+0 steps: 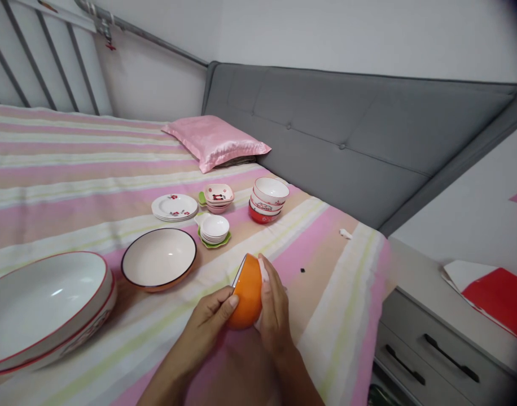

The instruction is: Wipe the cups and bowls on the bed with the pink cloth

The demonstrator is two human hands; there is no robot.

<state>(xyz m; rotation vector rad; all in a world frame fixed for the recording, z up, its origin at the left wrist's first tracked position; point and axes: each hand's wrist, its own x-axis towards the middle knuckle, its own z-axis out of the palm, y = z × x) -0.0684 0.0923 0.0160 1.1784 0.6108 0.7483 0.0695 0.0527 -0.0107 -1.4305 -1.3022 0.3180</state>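
An orange bowl (248, 293) with a white inside and a dark rim is tilted on its side above the bed. My left hand (211, 313) grips its left edge, thumb on the orange outside and fingers toward the rim. On the other side, my right hand (275, 310) presses a white tissue or cloth (263, 269) against the bowl's outer wall, its fingers close together. Part of the white piece is hidden under the palm. Left of my hands sits a wider bowl (159, 258), white inside with a dark rim and orange outside.
Large red-rimmed bowls (47, 304) stand at the left. Farther back are flowered plates (174, 207), pink dishes (218, 194), small white dishes (215, 226) on a green one, and stacked bowls (270, 194). A pink pillow (216, 138) lies by the grey headboard (326, 121). A nightstand (436, 338) borders the bed.
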